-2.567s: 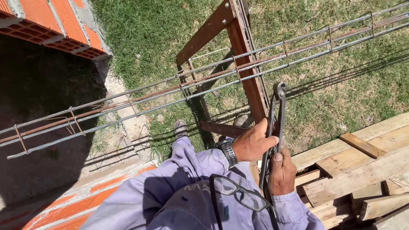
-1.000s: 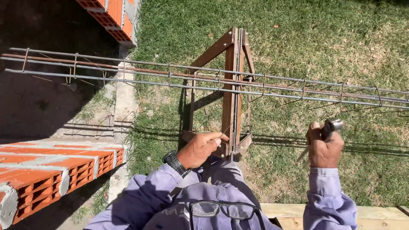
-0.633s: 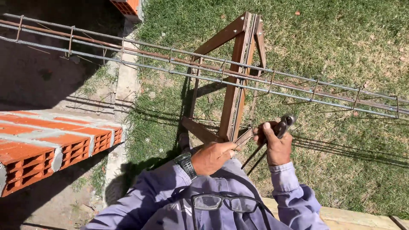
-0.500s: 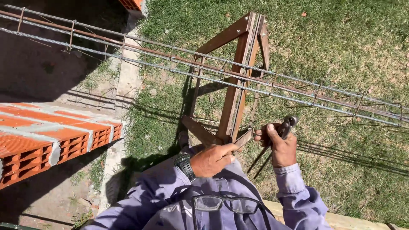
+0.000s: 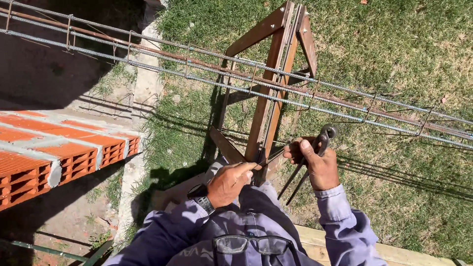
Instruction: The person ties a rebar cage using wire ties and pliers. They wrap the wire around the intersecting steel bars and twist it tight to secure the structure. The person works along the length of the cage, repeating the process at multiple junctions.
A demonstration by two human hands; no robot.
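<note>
1. Steel pincers (image 5: 315,152) sit in the right hand (image 5: 315,165), head view. Fingers are wrapped shut around the two handles just below the rounded head; the head points up and to the right, the handles hang down and to the left, slightly spread at their ends.
2. Left hand (image 5: 229,182) is nearly closed, thumb and forefinger pinched on one end of a thin tie wire (image 5: 271,156). The wire runs up and to the right toward the right hand; whether its far end touches the pincers cannot be told. A dark wristwatch (image 5: 201,199) is on the left wrist.
3. Both hands are close together, just in front of the lower part of a brown wooden trestle (image 5: 268,106), below the rebar.
4. A long rebar cage (image 5: 207,74) of ribbed bars with wire stirrups lies across the top of the trestle, running from upper left to right edge. Some bars are rusty, others grey. The hands are apart from it.
5. Ground under the trestle is sunlit grass (image 5: 394,49), crossed by shadows of bars and trestle.
6. At left, a stack of red hollow bricks (image 5: 59,152), holes facing the camera, with shaded dirt beyond.
7. Bottom of frame: blue-grey sleeves, a pair of glasses (image 5: 256,244) hanging at the chest, and a pale wooden plank (image 5: 394,251) at lower right.
</note>
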